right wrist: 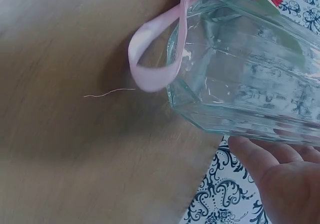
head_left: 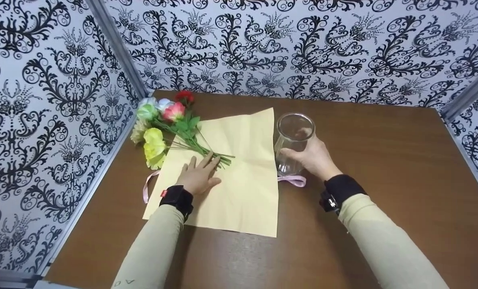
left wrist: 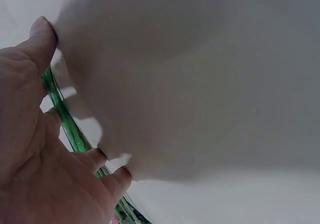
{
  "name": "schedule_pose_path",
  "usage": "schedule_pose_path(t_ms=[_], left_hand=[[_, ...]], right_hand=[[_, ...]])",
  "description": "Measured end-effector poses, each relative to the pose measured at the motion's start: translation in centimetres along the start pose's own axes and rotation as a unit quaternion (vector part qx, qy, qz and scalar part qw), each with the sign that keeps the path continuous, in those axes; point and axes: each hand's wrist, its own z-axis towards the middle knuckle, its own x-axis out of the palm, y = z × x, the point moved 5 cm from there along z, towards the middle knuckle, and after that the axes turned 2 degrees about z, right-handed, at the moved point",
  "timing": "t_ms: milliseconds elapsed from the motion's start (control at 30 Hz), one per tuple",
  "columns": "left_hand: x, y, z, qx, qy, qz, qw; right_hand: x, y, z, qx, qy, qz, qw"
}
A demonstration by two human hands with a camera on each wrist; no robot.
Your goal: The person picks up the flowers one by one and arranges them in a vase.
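Observation:
My left hand (head_left: 199, 176) rests on a sheet of yellow wrapping paper (head_left: 247, 192), its fingers spread and fairly straight, the fingertips at the green stems of a bunch of artificial flowers (head_left: 174, 111). Red, pink, yellow, white and pale blue blooms point to the far left. In the left wrist view the green stems (left wrist: 70, 124) pass behind the fingers. To the right of the paper, my right hand (head_left: 315, 156) grips a clear glass vase (head_left: 284, 162) round its side, mouth upward. The right wrist view shows the faceted glass base just off the table.
A pink ribbon (head_left: 297, 180) runs under the paper; a loop sticks out by the vase, and the other end (head_left: 146, 190) emerges at the left. The brown table (head_left: 383, 160) is bounded by patterned black-and-white walls (head_left: 263, 48) at the back and sides.

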Motion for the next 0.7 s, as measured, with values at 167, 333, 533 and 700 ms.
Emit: schedule_pose_path(t_ms=[167, 333, 533, 700], left_hand=[[-0.1, -0.1, 0.1, -0.004, 0.005, 0.018, 0.9998], [-0.1, 0.1, 0.2, -0.006, 0.003, 0.026, 0.9997], [0.0, 0.1, 0.2, -0.004, 0.003, 0.027, 0.9996], [0.1, 0.3, 0.4, -0.008, 0.001, 0.021, 0.9998]], right_hand=[[-0.2, -0.1, -0.8, -0.008, 0.003, -0.004, 1.0000], [-0.1, -0.1, -1.3, -0.004, 0.006, -0.018, 0.9998], [-0.1, -0.3, -1.7, 0.000, 0.002, -0.027, 0.9996], [-0.1, -0.4, -1.8, -0.002, 0.000, -0.033, 0.9995]])
